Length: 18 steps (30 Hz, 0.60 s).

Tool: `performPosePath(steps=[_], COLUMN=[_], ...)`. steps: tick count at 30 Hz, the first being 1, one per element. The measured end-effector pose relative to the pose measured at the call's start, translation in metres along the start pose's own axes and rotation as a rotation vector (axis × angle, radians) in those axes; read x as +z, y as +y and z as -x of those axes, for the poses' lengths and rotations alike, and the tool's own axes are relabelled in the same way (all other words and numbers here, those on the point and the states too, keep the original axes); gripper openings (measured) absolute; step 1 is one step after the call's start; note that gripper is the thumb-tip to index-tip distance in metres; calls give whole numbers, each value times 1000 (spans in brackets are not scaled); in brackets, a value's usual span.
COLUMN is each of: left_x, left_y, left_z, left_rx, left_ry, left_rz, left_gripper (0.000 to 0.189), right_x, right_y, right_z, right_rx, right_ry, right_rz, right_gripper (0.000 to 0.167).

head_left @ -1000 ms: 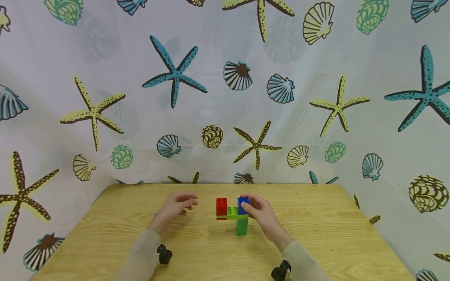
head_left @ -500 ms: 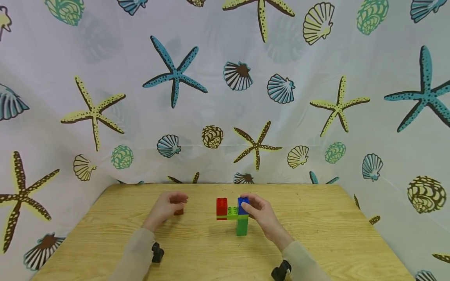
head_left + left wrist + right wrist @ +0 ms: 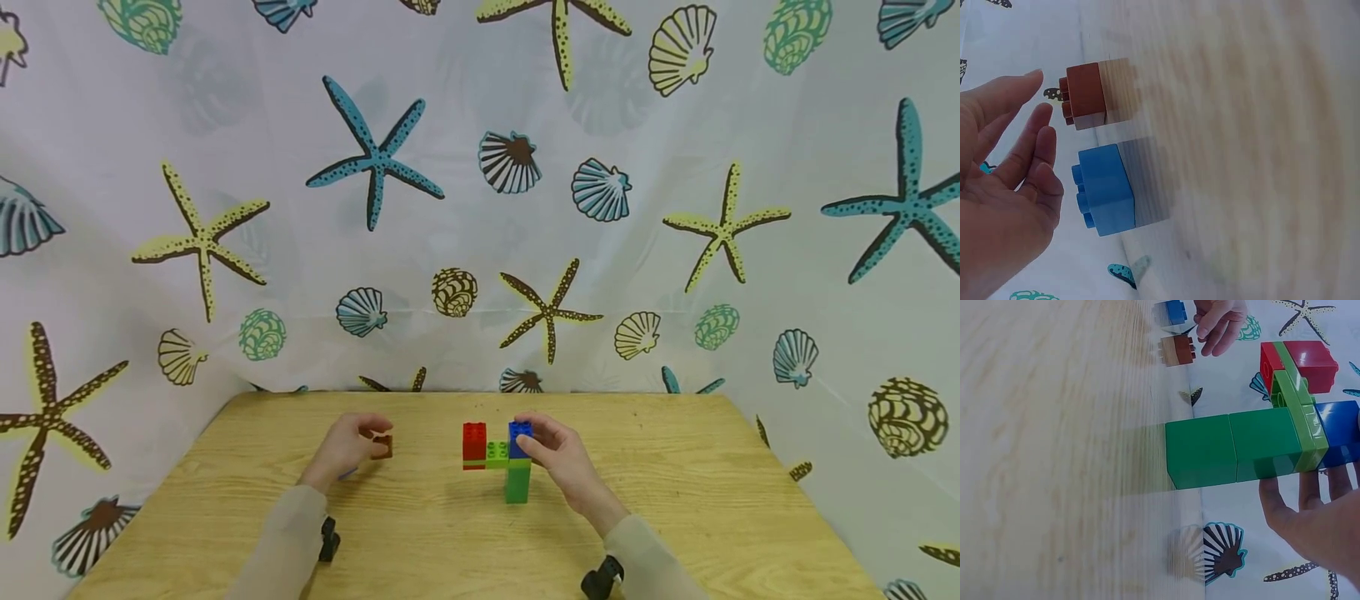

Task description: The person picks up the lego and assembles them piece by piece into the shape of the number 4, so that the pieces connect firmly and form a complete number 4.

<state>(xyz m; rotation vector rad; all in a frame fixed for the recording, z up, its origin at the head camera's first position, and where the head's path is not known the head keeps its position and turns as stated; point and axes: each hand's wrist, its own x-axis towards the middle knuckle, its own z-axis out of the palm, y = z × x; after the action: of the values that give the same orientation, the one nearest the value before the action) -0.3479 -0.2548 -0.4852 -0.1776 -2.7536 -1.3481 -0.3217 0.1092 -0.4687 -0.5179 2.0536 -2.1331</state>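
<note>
My right hand holds the blue brick on top of a brick tower, thumb in front and fingers behind. Below it, a light green flat brick sits on two stacked green bricks. That flat piece juts out leftward, with a red brick on its far end and more red underneath. My left hand, its fingers loosely bent, hovers over a brown brick without touching it in the left wrist view. A second blue brick stands beside the brown one, mostly hidden by the hand from the head view.
All the bricks are on a wooden table. A white cloth printed with starfish and shells hangs behind the table and along both sides.
The left hand has moved left and slightly back, over the brown brick, which now shows beside its fingertips. The right hand and the tower stay in place.
</note>
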Motion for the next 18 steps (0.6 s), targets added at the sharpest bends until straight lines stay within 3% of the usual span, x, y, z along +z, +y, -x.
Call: performPosePath(steps=[8, 18], left_x=[3, 5], left_y=[-4, -1], left_z=[-7, -9], left_rx=[7, 5], left_ry=[-10, -73], left_rz=[-89, -59], left_gripper=[36, 43], right_x=[-2, -5], right_y=[2, 1], right_z=[-1, -3], right_rx=[-46, -26], right_ry=[-7, -15], right_rz=[10, 37], right_gripper=[46, 43])
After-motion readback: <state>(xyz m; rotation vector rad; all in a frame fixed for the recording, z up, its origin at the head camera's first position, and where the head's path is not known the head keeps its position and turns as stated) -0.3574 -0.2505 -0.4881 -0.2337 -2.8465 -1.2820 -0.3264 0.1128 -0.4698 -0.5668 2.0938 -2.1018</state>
